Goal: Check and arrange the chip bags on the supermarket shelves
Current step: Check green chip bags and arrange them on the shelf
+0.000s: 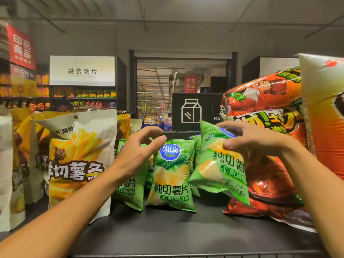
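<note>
- We are looking at a dark, matte shelf [167, 229] that is carrying soft, glossy, air-puffed snack bags standing in a row.
- We are taking the upright green Copico cucumber chip bag [172, 175] at the centre of the shelf as our landmark.
- We are counting three green cucumber bags in plain view, with edges of more peeking out behind the landmark; how many those are, we cannot tell.
- Our right hand [255, 140] is pinching the top of the tilted green chip bag [221, 164] just right of the landmark, thumb in front and fingers curled over the crimped seal, its lower end lifted off the shelf.
- Our left hand [137, 151] is hovering over the half-hidden green bag [132, 190] just left of the landmark, fingers loosely curved and spread, gripping nothing.
- Further left of the landmark, a white-and-yellow potato stick pouch [78, 161] with a round hang hole is standing.
- Right of the landmark, large shiny orange-red snack bags [266, 183] are leaning in a stack.
</note>
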The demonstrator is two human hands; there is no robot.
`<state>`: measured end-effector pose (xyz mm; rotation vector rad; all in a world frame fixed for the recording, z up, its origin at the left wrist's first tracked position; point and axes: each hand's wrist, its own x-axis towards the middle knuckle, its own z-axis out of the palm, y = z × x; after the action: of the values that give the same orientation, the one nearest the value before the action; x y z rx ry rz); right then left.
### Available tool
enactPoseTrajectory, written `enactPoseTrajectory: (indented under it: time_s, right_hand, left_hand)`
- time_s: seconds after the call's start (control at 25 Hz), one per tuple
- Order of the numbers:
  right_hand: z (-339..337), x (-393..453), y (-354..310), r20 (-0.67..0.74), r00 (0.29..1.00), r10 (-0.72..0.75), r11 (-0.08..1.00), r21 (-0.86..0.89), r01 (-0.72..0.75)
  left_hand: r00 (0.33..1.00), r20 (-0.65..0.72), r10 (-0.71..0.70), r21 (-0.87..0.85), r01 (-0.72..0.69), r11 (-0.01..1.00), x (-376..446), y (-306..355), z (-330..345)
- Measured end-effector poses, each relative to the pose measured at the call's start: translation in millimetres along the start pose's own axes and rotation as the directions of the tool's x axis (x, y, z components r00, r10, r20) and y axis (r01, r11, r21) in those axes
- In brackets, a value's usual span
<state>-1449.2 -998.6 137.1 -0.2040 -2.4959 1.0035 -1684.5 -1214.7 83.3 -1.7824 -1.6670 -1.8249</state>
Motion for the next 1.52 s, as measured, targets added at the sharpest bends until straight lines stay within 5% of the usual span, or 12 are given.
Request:
enactPoseTrajectory:
  time_s: [0.12, 0.36, 0.56, 0.72, 0.88, 1.16, 1.52]
  right_hand:
    - [4, 1, -5, -0.131, 0.983, -0.129, 0.983, 0.116, 0.145]
    - [44, 18, -18, -0.308, 0.902, -0.302, 0.945, 0.027, 0.326]
    - [55, 25, -16, -0.350, 0.871, -0.345, 0.938, -0.103, 0.330]
    - [48, 25, -10, -0.451, 0.829, -0.329, 0.922, 0.036, 0.386]
    - [40, 20, -13, -0.529, 0.800, -0.284, 0.895, 0.154, 0.419]
    - [50, 24, -6, -0.252, 0.936, -0.244, 0.895, 0.313, 0.318]
    - [59, 29, -2, -0.253, 0.952, -0.175, 0.892, 0.369, 0.262]
  left_hand:
    - [0.999, 0.051, -0.015, -0.169, 0.023, 0.985, 0, 1, 1]
    - [0.923, 0.344, -0.171, -0.327, 0.288, 0.900, 0, 4, 5]
    - [0.907, 0.417, -0.063, -0.263, 0.187, 0.946, -4, 1, 3]
    - [0.922, 0.385, -0.040, -0.299, 0.165, 0.940, -3, 5, -1]
    - [0.974, 0.208, -0.093, -0.308, 0.155, 0.939, 5, 1, -11]
    - [0.988, -0.083, -0.131, -0.394, 0.088, 0.915, 11, 4, -19]
    - [0.993, 0.024, -0.112, -0.392, 0.112, 0.913, 5, 6, -15]
